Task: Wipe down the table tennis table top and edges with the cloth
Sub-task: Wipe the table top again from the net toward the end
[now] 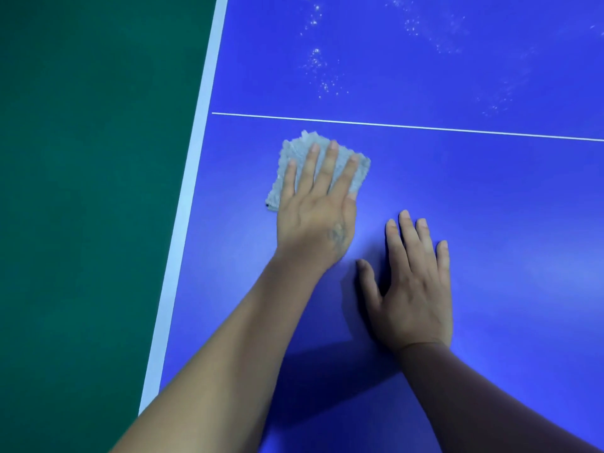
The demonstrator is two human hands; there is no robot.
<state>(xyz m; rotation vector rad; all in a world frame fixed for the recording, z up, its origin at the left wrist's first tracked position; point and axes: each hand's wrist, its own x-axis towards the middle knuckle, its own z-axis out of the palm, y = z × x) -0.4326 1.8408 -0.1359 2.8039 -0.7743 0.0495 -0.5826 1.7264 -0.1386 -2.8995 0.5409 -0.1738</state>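
The left hand (315, 210) lay flat with straight fingers pressing the grey cloth (318, 165) onto the blue surface (490, 197), near the white side edge (183, 223) and just short of the thin white centre line (408, 126). The right hand (413, 286) rested open, palm down, beside it, holding nothing. The folded cloth looked soft, light and limp, best driven by a flat palm. Its long axis ran away from the person, tilted slightly right. White speckles (322, 70) remained beyond the line.
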